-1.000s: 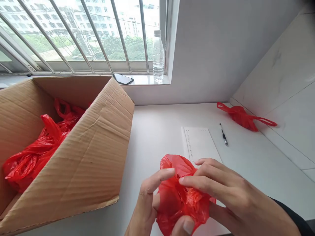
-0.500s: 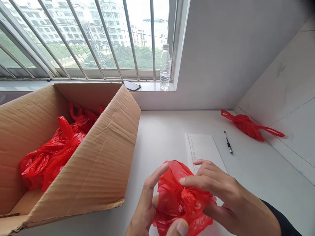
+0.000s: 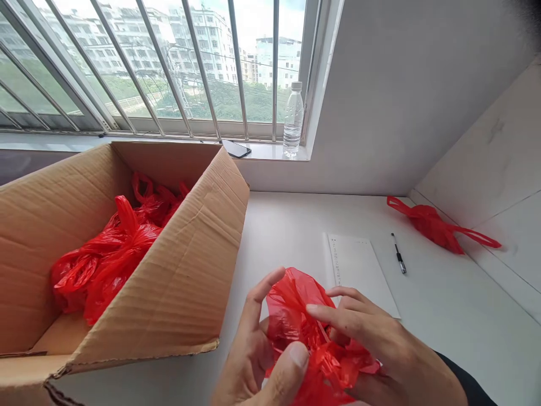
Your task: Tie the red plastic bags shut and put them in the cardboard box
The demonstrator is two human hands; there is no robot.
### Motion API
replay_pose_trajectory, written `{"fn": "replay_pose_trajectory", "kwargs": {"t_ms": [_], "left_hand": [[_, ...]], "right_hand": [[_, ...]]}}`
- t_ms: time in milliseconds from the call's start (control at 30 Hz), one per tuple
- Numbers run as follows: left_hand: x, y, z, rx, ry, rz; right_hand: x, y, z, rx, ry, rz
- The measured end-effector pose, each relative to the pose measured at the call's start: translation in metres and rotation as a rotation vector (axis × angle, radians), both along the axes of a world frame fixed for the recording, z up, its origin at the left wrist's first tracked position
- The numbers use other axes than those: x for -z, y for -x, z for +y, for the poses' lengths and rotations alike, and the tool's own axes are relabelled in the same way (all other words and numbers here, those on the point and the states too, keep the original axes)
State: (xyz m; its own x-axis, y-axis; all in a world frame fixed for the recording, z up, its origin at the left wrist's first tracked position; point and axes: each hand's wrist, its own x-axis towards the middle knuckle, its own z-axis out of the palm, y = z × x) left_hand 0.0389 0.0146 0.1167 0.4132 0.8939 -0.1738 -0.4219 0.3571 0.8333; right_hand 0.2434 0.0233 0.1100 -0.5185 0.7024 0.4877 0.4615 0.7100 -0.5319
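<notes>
A crumpled red plastic bag (image 3: 304, 316) is between my two hands, close to me over the white table. My left hand (image 3: 260, 344) curves round its left side, thumb in front and fingers behind, holding it. From the right, my right hand (image 3: 376, 338) grips the bag's folds, its index finger stretched along the top and the lower fingers partly hidden. Whatever may be inside the bag is hidden by the bunched plastic. Left of my hands stands an open cardboard box (image 3: 181, 270) with several red plastic bags (image 3: 114, 248) inside.
A notepad (image 3: 359, 259) and a black pen (image 3: 398, 256) lie on the white table (image 3: 279, 225) beyond my hands. Another red bag (image 3: 439, 225) rests against the right wall. On the windowsill are a phone (image 3: 235, 149) and a clear water bottle (image 3: 293, 121).
My left thumb has moved up over the front of the bag. The bag's opening is spread a little differently, and my right hand has shifted slightly. The view has turned slightly left.
</notes>
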Motion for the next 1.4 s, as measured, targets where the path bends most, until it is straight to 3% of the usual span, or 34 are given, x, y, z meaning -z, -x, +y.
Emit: {"fn": "replay_pose_trajectory", "kwargs": {"t_ms": [167,267,433,500,567,667,767,867,967,1067,1200,1300,1400], "left_hand": [[0.001,0.001,0.002,0.037,-0.070,0.060],[0.002,0.004,0.005,0.015,-0.145,0.296],[0.001,0.003,0.008,-0.297,-0.531,0.834],[0.000,-0.001,0.011,-0.253,-0.692,0.879],[0.000,-0.005,0.018,-0.061,-0.755,0.841],[-0.001,-0.008,0.032,0.109,-0.607,0.704],[-0.001,-0.008,0.046,0.012,-0.402,0.495],[-0.004,-0.009,0.051,-0.086,-0.316,0.190],[-0.012,-0.015,0.049,0.027,-0.216,-0.003],[-0.026,-0.022,0.044,0.127,-0.186,0.151],[-0.039,-0.025,0.038,0.214,-0.276,0.346],[-0.037,-0.029,0.038,0.186,-0.325,0.300],[-0.033,-0.034,0.039,0.125,-0.345,0.298]], "right_hand": [[0.001,-0.001,0.004,0.069,-0.078,0.086],[-0.005,-0.007,0.003,0.126,-0.113,0.101],[-0.013,-0.010,0.000,0.140,-0.134,0.107],[-0.015,-0.010,0.000,0.125,-0.145,0.107],[-0.017,-0.010,0.001,0.122,-0.154,0.100],[-0.019,-0.014,0.002,0.131,-0.109,0.078],[-0.023,-0.021,0.001,0.155,-0.072,0.097],[-0.027,-0.028,-0.003,0.221,-0.081,0.075],[-0.032,-0.030,-0.008,0.328,-0.135,0.021],[-0.039,-0.027,-0.011,0.364,-0.166,0.083],[-0.047,-0.022,-0.013,0.290,-0.141,0.162],[-0.052,-0.022,-0.013,0.240,-0.103,0.174],[-0.055,-0.026,-0.012,0.214,-0.167,0.082]]}}
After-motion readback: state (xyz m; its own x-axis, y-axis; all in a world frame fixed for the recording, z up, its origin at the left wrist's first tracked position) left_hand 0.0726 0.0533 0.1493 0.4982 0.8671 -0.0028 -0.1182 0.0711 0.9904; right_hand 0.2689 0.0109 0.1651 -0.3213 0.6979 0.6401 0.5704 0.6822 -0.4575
